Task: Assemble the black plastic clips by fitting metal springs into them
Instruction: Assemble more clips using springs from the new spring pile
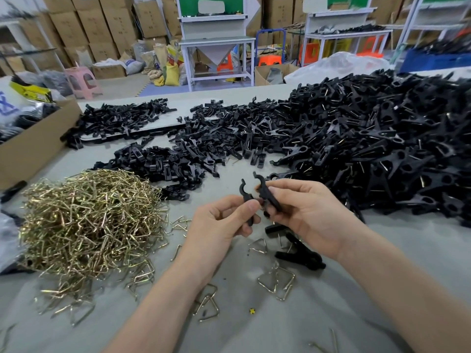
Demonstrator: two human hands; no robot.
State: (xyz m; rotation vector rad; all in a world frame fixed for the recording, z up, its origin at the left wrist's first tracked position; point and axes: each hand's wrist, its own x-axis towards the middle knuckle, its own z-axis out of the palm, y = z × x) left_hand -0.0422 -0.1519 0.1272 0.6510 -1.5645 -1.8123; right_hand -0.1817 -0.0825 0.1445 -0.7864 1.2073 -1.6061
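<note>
Loose metal springs (276, 281) are lying nearest on the counter (413, 245), just beside a finished black clip (299, 253). Beyond them, the left hand (221, 220) is pinching one clip half (246, 193) in curled fingers, while the right hand (305, 210) is gripping a second clip half (265, 192) close alongside. The spring pile (94, 225) is sitting left, and the clip heap (369, 149) is spreading far right.

- grey table (254, 322)
- brass spring heap (89, 225), left
- black clip halves (173, 156), scattered centre-back
- black clip pile (382, 143), big, right
- loose springs (276, 281) and single black clip (300, 253), front
</note>
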